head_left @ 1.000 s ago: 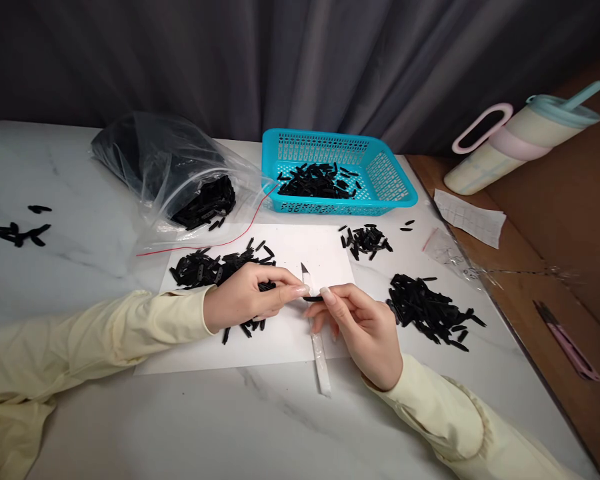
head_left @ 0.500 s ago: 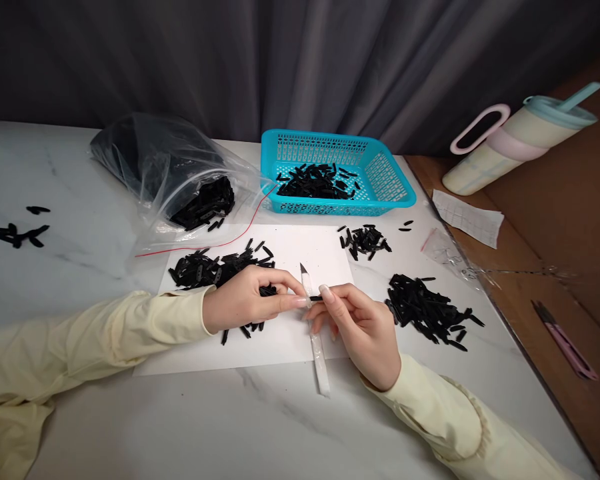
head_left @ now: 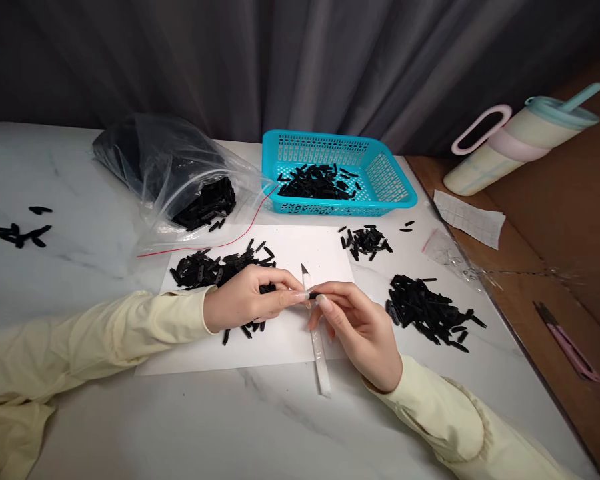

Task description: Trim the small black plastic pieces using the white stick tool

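Your left hand (head_left: 243, 301) rests on the pile of black pieces (head_left: 215, 267) on the white sheet (head_left: 280, 340), fingertips pinching one end of a small, slim black piece (head_left: 313, 295). Your right hand (head_left: 360, 330) pinches its other end, above the white knife (head_left: 316, 340).

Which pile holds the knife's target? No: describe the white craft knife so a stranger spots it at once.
Start at the white sheet of paper on the marble table. At its near right edge, under the right hand, lies the white craft knife. It is the only slim pale stick among black pieces, its blade pointing away.
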`<act>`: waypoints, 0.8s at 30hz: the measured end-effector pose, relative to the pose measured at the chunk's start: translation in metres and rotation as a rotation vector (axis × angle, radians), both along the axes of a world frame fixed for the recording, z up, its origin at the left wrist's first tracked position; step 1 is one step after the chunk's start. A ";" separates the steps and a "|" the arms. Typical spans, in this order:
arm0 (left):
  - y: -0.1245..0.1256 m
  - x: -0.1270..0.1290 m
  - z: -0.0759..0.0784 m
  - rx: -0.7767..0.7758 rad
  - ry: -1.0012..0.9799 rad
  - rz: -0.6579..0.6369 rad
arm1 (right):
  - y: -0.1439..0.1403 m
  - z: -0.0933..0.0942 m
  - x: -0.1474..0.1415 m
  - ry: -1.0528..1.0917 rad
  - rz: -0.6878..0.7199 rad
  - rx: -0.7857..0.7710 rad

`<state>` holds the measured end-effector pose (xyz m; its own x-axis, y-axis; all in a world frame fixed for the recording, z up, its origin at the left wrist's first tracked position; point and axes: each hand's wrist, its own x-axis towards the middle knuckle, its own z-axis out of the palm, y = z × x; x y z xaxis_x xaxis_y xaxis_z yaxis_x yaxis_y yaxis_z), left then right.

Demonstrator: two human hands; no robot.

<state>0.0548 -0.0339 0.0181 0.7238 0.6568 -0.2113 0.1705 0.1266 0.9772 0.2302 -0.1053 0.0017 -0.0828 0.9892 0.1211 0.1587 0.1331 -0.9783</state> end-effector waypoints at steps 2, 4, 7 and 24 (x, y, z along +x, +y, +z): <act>0.000 0.000 0.000 0.007 -0.003 -0.005 | 0.000 0.000 0.000 0.002 0.010 0.010; 0.000 0.000 0.000 0.017 0.005 -0.009 | -0.001 0.000 0.000 0.003 0.002 0.019; 0.000 0.001 0.001 0.027 0.020 -0.003 | -0.001 -0.001 0.000 0.001 -0.024 0.028; -0.001 0.002 -0.003 0.052 0.018 0.028 | -0.003 -0.001 0.000 -0.164 -0.135 0.188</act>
<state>0.0570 -0.0346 0.0149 0.7012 0.6874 -0.1892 0.1850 0.0810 0.9794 0.2302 -0.1079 0.0004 0.0146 0.9541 0.2990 0.3414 0.2763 -0.8984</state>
